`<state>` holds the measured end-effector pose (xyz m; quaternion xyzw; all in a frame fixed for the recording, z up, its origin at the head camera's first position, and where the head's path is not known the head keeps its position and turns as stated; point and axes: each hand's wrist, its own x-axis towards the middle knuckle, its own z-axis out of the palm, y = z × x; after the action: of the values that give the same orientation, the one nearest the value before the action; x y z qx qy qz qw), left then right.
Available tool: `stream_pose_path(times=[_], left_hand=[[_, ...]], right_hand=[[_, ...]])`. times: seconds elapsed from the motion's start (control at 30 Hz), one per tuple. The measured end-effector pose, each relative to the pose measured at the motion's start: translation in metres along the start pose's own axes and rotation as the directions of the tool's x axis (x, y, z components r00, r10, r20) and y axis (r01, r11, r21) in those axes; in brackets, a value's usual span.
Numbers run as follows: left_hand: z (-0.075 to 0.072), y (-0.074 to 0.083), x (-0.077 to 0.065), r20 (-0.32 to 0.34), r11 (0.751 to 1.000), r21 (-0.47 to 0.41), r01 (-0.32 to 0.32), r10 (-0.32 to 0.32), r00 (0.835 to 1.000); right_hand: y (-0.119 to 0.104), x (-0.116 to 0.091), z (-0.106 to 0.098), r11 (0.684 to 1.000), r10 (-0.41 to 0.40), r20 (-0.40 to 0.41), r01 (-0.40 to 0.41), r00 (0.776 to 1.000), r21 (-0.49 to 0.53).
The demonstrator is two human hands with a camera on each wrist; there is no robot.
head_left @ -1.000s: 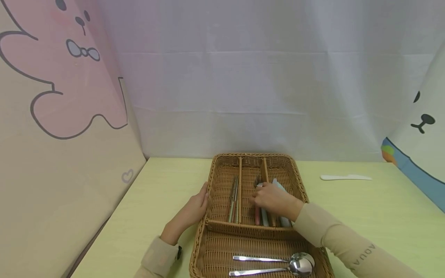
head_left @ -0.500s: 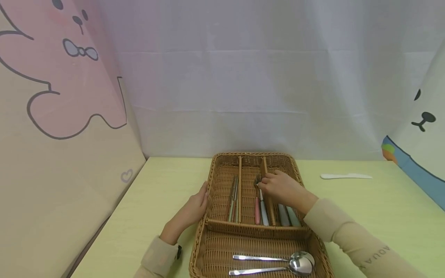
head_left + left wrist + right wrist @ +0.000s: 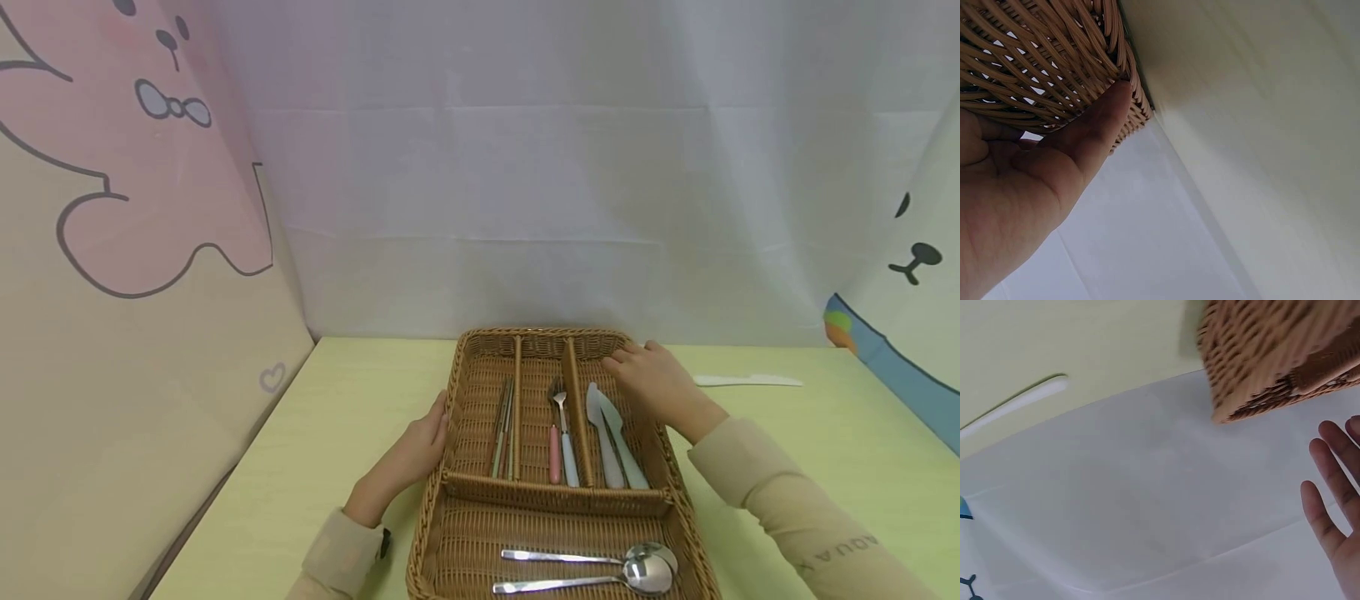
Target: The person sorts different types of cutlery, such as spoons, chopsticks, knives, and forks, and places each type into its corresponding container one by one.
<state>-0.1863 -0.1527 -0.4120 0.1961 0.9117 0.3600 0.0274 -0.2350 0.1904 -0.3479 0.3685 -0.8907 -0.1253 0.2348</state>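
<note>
A brown wicker cutlery basket [image 3: 555,497] stands on the table, divided into compartments. My left hand [image 3: 411,450] rests against its left outer wall, one finger laid along the weave in the left wrist view. My right hand [image 3: 660,387] hovers over the basket's right rim, fingers extended and holding nothing. Below it, in the right compartment, lie a grey knife [image 3: 604,437] and a pale green knife [image 3: 625,442]. The middle compartment holds a pink-handled fork [image 3: 554,454] and a blue-handled fork [image 3: 568,454]. Several chopsticks [image 3: 503,429] lie in the left compartment.
Two metal spoons [image 3: 647,575] lie crosswise in the basket's front compartment. On the pale yellow table [image 3: 810,467], right of the basket, is a white knife [image 3: 750,381]. A light curtain [image 3: 480,183] hangs behind, and printed panels [image 3: 150,350] flank the table.
My right hand has moved right and away from the middle compartment to the right rim, uncovering the forks and both knives. My left hand stays against the basket.
</note>
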Motion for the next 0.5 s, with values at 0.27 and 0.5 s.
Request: stream_pose_path(times=[0.27, 0.5], left_hand=[[0.0, -0.001, 0.001, -0.01, 1.0, 0.019, 0.007, -0.006, 1.0], [0.001, -0.002, 0.001, -0.016, 1.0, 0.029, 0.011, -0.011, 1.0]], right_hand=[[0.023, -0.018, 0.009, 0.992, 0.123, 0.034, -0.124, 0.992, 0.024], [0.042, -0.038, 0.025, 0.978, 0.193, 0.051, -0.196, 0.98, 0.065]])
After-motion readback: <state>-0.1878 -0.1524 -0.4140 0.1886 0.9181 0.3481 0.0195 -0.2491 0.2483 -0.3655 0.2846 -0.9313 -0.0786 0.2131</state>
